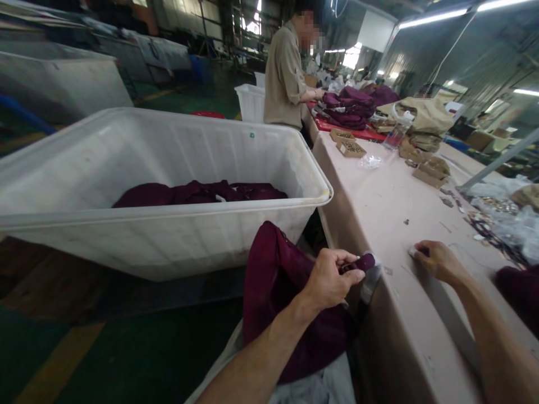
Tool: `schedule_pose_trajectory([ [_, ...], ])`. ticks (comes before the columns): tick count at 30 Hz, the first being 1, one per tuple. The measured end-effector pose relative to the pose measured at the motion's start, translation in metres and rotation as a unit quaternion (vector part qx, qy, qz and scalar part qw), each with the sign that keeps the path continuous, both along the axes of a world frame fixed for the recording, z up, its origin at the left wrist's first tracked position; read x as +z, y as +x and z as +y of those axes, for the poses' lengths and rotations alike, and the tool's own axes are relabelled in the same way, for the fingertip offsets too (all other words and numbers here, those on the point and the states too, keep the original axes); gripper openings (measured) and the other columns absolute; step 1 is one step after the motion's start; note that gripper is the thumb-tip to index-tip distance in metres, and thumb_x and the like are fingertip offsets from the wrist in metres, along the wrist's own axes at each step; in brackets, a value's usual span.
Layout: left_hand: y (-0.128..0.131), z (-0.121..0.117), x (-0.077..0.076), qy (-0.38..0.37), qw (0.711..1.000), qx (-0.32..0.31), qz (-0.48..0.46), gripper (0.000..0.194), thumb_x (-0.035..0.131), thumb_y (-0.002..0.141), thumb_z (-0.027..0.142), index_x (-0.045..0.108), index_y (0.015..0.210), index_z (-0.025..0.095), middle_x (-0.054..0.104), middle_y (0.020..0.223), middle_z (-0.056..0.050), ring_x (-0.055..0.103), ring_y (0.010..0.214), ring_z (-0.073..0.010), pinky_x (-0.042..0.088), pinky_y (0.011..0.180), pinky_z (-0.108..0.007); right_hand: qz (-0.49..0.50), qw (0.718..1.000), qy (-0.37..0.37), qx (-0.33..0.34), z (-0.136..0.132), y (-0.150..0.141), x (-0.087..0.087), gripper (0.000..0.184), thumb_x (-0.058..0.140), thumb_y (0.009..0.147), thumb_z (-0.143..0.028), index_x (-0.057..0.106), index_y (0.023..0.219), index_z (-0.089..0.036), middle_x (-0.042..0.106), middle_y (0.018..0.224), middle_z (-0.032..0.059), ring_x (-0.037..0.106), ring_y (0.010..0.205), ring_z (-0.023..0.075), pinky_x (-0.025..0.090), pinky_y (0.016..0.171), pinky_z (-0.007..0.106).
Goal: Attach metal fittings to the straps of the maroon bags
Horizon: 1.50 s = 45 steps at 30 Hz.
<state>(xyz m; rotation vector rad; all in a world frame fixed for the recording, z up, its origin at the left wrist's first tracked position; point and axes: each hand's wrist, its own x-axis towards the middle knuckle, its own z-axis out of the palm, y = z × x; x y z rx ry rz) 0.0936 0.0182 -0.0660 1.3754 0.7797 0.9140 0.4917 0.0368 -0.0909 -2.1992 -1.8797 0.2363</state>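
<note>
My left hand (330, 278) is closed, pinching a small fold of a maroon garment (280, 292) at the near edge of the pink table (379, 207). The rest of that garment hangs down over my lap. My right hand (435, 259) rests on the tabletop with its fingers curled over a small white object (412, 251) that I cannot make out. A dark maroon cloth (517, 292) lies at the right edge by my right forearm.
A large white plastic tub (168, 224) with maroon garments (197, 193) inside stands to my left on the green floor. Farther along the table a person in a beige shirt (284, 73) handles stacked maroon garments (347, 106). Small cardboard boxes (349, 147) and plastic bags (505, 219) lie there.
</note>
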Motion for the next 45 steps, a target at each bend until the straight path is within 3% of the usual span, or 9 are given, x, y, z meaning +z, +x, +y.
schedule_pose_trajectory([
  [6,0.003,-0.002,-0.003,0.019,1.0,0.01,0.022,0.026,0.074,0.075,0.021,0.082,0.099,0.011,0.076,0.081,-0.006,0.064,0.073,-0.0161,0.046,0.062,-0.023,-0.002,1.0,-0.008,0.002,0.0,0.008,-0.002,0.039,0.054,0.081,-0.046,0.074,0.091,-0.014,0.071,0.07,0.0063,0.06,0.064,0.0202,0.039,0.061,0.031],
  [10,0.002,-0.003,-0.001,0.026,0.999,0.013,0.02,0.026,0.075,0.075,0.022,0.082,0.098,0.012,0.076,0.082,-0.006,0.064,0.072,-0.0157,0.046,0.062,-0.023,0.0,0.999,-0.024,0.026,0.002,0.007,0.002,0.033,0.055,0.079,-0.046,0.069,0.076,-0.016,0.066,0.063,0.0036,0.055,0.059,0.0172,0.037,0.059,0.029],
  [13,-0.002,-0.004,0.002,-0.005,1.0,-0.006,-0.005,0.031,0.078,0.074,0.024,0.081,0.101,0.01,0.073,0.075,-0.006,0.057,0.059,-0.0113,0.041,0.054,-0.022,-0.002,0.999,-0.031,0.036,0.0,0.005,0.004,0.032,0.055,0.078,-0.046,0.063,0.067,-0.017,0.06,0.056,0.0016,0.05,0.056,0.0152,0.032,0.056,0.029],
  [18,-0.009,-0.004,0.007,-0.085,0.987,-0.086,-0.108,0.042,0.085,0.068,0.031,0.078,0.099,0.004,0.07,0.069,-0.007,0.048,0.047,-0.0069,0.032,0.045,-0.021,0.001,0.998,-0.032,0.055,-0.008,-0.003,0.01,0.03,0.054,0.077,-0.045,0.063,0.069,-0.018,0.06,0.057,0.0017,0.051,0.056,0.0162,0.033,0.057,0.03],
  [23,-0.007,-0.007,0.003,-0.067,0.993,-0.062,-0.081,0.04,0.084,0.066,0.027,0.078,0.099,0.005,0.071,0.069,-0.007,0.051,0.048,-0.0079,0.036,0.047,-0.021,-0.014,0.999,-0.006,0.052,-0.013,-0.017,0.015,0.02,0.057,0.074,-0.036,0.067,0.076,-0.018,0.066,0.065,0.0067,0.056,0.063,0.0208,0.036,0.062,0.033],
  [27,-0.002,-0.008,-0.005,-0.005,1.0,0.001,0.013,0.035,0.078,0.069,0.023,0.079,0.1,0.008,0.073,0.075,-0.007,0.059,0.06,-0.0126,0.041,0.054,-0.022,0.0,0.997,0.011,0.074,-0.026,-0.053,0.034,0.02,0.054,0.083,-0.034,0.066,0.09,-0.019,0.066,0.071,0.0058,0.057,0.065,0.0205,0.039,0.063,0.032],
  [34,0.0,-0.01,-0.002,0.052,0.994,0.041,0.083,0.028,0.073,0.073,0.023,0.081,0.097,0.011,0.074,0.082,-0.005,0.064,0.074,-0.017,0.045,0.063,-0.025,0.103,0.937,0.122,0.311,-0.066,-0.168,0.082,0.003,0.054,0.094,-0.022,0.056,0.096,-0.023,0.062,0.09,0.0046,0.056,0.083,0.0216,0.044,0.077,0.035],
  [38,-0.003,-0.015,0.005,0.068,0.991,0.047,0.104,0.025,0.072,0.073,0.022,0.081,0.094,0.012,0.072,0.078,-0.004,0.062,0.072,-0.0167,0.043,0.06,-0.025,0.071,0.925,0.139,0.347,-0.07,-0.199,0.079,0.008,0.052,0.093,-0.015,0.053,0.096,-0.023,0.06,0.092,0.006,0.054,0.085,0.0228,0.042,0.076,0.038],
  [45,-0.006,-0.016,0.007,0.091,0.988,0.053,0.116,0.023,0.073,0.074,0.024,0.081,0.092,0.012,0.074,0.08,-0.004,0.066,0.076,-0.019,0.045,0.064,-0.026,0.107,0.928,0.144,0.327,-0.067,-0.202,0.072,0.01,0.056,0.09,-0.014,0.055,0.094,-0.023,0.058,0.087,0.0043,0.052,0.079,0.0212,0.043,0.072,0.037],
])
